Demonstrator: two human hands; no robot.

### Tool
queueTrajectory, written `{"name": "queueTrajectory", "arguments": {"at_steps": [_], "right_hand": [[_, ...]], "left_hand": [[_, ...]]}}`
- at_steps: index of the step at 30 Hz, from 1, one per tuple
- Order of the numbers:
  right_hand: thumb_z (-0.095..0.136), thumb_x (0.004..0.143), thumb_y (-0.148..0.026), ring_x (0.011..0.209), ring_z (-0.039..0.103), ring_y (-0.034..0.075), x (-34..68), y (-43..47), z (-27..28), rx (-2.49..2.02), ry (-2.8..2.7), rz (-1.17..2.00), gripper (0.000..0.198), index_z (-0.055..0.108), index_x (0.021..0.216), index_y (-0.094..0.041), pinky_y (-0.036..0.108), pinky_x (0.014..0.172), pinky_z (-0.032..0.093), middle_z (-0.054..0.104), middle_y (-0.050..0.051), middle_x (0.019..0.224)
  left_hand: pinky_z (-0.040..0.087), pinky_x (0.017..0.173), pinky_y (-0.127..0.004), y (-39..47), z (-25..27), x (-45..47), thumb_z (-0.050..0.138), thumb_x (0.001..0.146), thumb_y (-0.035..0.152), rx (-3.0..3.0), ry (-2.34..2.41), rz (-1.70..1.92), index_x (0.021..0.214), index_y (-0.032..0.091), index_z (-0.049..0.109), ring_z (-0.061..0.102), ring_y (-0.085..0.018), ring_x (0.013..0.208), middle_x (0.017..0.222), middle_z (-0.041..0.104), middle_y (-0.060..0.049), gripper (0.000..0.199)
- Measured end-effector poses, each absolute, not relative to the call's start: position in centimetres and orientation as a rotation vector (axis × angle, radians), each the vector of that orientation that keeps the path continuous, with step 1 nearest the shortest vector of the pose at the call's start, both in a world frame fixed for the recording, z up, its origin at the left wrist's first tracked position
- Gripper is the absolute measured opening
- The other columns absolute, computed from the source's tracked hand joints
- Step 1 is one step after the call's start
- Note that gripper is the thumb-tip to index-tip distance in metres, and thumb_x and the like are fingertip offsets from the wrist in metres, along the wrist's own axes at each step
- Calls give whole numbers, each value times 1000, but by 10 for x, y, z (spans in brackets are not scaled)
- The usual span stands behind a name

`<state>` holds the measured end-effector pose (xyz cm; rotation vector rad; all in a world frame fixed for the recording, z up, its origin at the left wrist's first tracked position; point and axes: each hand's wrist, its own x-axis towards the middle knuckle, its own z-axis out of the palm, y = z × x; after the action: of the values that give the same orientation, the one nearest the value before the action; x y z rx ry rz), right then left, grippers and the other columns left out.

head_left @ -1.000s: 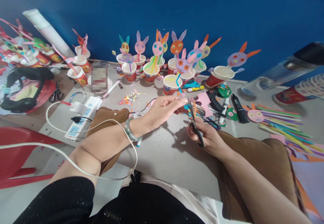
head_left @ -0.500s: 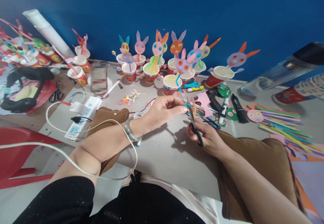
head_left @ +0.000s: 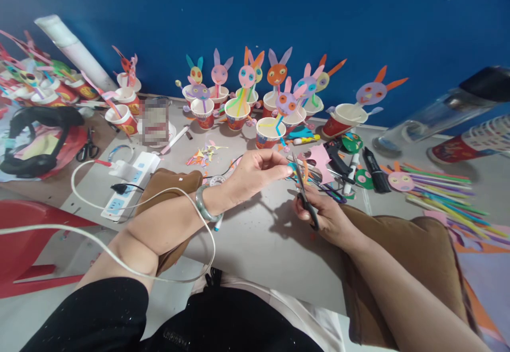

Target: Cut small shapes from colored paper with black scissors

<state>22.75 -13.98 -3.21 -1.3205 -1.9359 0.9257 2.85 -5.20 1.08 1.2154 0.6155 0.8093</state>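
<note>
Between thumb and fingertips, my left hand pinches a small blue piece of paper. My right hand is closed round the black handles of a pair of scissors. Their blades point up and away, right beside the blue piece; whether they touch it I cannot tell. Just behind the hands stands a paper cup with a purple paper rabbit head on a blue stem. A pink paper offcut lies behind the scissors.
Several cups with paper rabbits line the blue wall. Colourful paper scraps lie left of my hands. On the right are a black marker, a glue gun, coloured sticks and a brown cushion. A white cable crosses my left arm.
My left hand has shifted very slightly left with the blue piece, a little away from the scissor blades. My right hand has hardly moved.
</note>
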Motion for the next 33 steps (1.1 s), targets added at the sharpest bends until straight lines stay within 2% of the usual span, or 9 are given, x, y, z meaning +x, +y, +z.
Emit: {"name": "queueTrajectory", "arguments": {"at_steps": [7, 10, 14, 20, 27, 33], "right_hand": [[43, 81, -85, 66, 50, 19, 226, -140, -30, -1340, -1931, 939, 66, 52, 61, -22, 42, 86, 48, 52, 1, 60], [44, 81, -84, 66, 50, 19, 226, -140, -31, -1351, -1910, 935, 65, 52, 63, -22, 42, 85, 48, 54, 1, 62], [45, 81, -84, 64, 49, 19, 226, -140, -32, -1341, -1894, 942, 64, 51, 63, -23, 42, 85, 48, 55, 1, 61], [46, 81, -84, 66, 50, 20, 227, -140, -34, -1348, -1886, 960, 64, 53, 62, -23, 42, 85, 47, 55, 2, 61], [44, 83, -83, 67, 52, 20, 227, -140, -32, -1338, -1925, 927, 65, 53, 62, -22, 44, 86, 49, 54, 2, 61], [45, 87, -77, 70, 56, 21, 229, -140, -38, -1325, -1907, 892, 61, 55, 62, -22, 48, 103, 44, 56, 1, 60]], "left_hand": [[46, 68, -25, -51, 12, 28, 77, 69, 33, 1228, 611, 818, 75, 15, 64, 55, -8, 67, 71, 63, 1, 23], [44, 69, -25, -52, 13, 28, 71, 76, 33, 1250, 639, 842, 72, 15, 62, 52, -8, 67, 68, 59, 2, 20], [44, 69, -26, -53, 14, 28, 62, 86, 46, 1273, 663, 849, 68, 16, 60, 51, -9, 67, 67, 57, 1, 35], [45, 67, -25, -52, 10, 28, 81, 69, 46, 1224, 615, 805, 78, 14, 65, 55, -8, 68, 74, 65, 0, 36], [47, 69, -25, -51, 10, 28, 81, 68, 39, 1200, 613, 830, 77, 14, 65, 58, -8, 69, 73, 65, 0, 31], [47, 70, -25, -50, 10, 28, 78, 71, 38, 1233, 635, 819, 78, 14, 66, 58, -9, 70, 74, 66, -1, 28]]}}
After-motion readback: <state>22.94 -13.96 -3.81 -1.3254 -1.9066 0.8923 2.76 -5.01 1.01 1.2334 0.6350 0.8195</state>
